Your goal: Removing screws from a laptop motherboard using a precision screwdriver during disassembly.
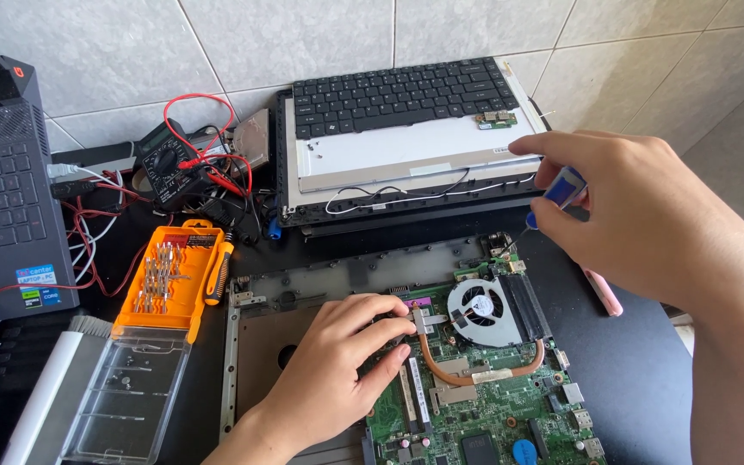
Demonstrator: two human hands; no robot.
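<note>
Left hand (337, 379): laid on the green motherboard (484, 413), fingers curled loosely, fingertips pressed on the board's far-left part beside a small metal bracket; nothing is seen gripped.
Right hand (639, 224): raised over the right far corner of the open chassis, fingers closed around a small screwdriver (553, 200) with a blue and white handle.
Screwdriver: held tilted, its thin shaft pointed down and left — the tip is placed at the far right corner of the motherboard, close to the fan.
Motherboard: seated in the opened laptop base (303, 293), near centre of the scene; its left half is partly covered by the left hand.
Fan (482, 308): round, grey-bladed, mounted at the board's far right; a copper heat pipe (475, 372) is curved from it toward the near side.
Bit set (170, 280): orange tray of driver bits, set left of the laptop base, with its clear lid (127, 396) opened toward the near side.
Multimeter (170, 164): dark unit with red and black leads, placed far left against the tiled wall.
Detached keyboard (402, 93): black, rested on a removed screen panel (406, 164), far centre — well apart from both hands.
Second laptop (2, 198): dark, placed at the left edge.
Pink object (603, 293): slim, laid on the black table right of the chassis; its kind cannot be told.
</note>
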